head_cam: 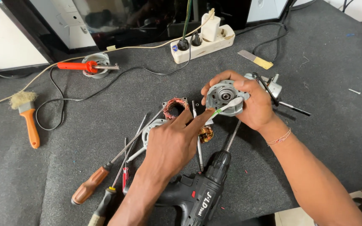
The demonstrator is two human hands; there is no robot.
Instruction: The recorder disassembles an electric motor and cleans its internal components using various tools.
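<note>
Head view: your right hand (248, 102) grips a round grey motor housing (224, 95) above the dark mat (323, 104), fingers curled round its rim. Your left hand (170, 144) pinches a white, green-tipped swab (228, 106) against the housing's face, index finger stretched out. A black cordless drill (202, 190) lies just below.

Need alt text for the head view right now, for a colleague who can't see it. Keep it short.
Right hand holds a round grey motor end cap above a dark grey mat, while the left hand applies a white swab to it. On the mat lie a copper-wound stator, screwdrivers, a black cordless drill and a red soldering iron.
</note>
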